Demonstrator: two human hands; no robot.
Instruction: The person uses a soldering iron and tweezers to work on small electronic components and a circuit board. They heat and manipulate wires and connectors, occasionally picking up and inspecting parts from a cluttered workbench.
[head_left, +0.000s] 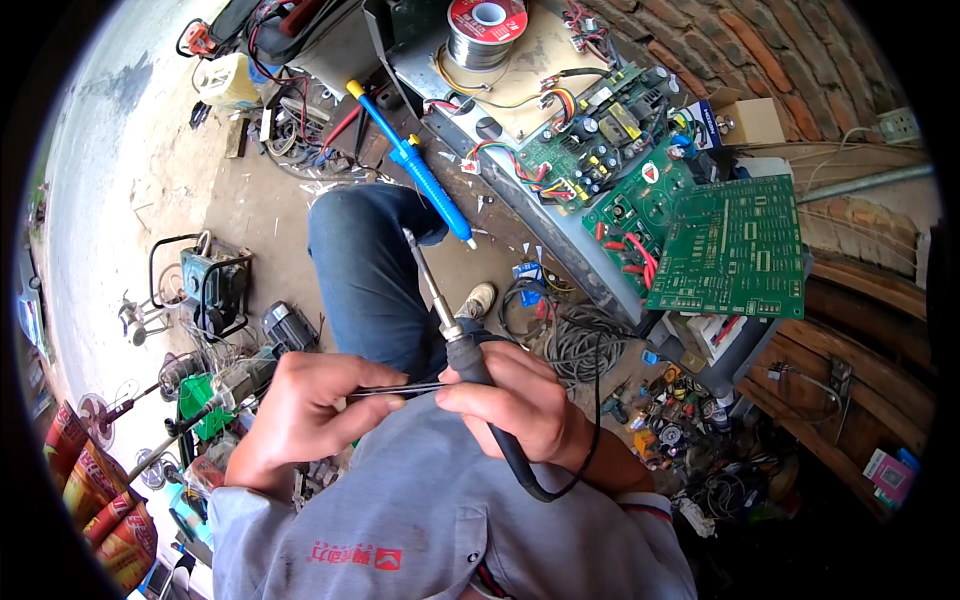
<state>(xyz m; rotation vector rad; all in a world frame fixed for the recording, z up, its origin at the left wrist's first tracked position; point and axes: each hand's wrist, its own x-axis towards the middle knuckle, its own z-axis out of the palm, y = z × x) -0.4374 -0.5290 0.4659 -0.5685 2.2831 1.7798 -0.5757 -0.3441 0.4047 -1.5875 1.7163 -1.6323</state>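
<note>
My right hand grips a soldering iron, its metal tip pointing up and away and its black cord curving down from the handle. A thin, slender metal piece that looks like tweezers spans both hands in front of my grey shirt. My left hand pinches its left end between thumb and fingers. The right fingertips touch its other end. Beyond my bent knee lies a blue desoldering pump with a yellow end.
Green circuit boards with wires cover the bench at right. A solder spool stands at its far end, near a brick wall. Coiled cable and small parts lie on the floor. At left are a framed machine and a motor.
</note>
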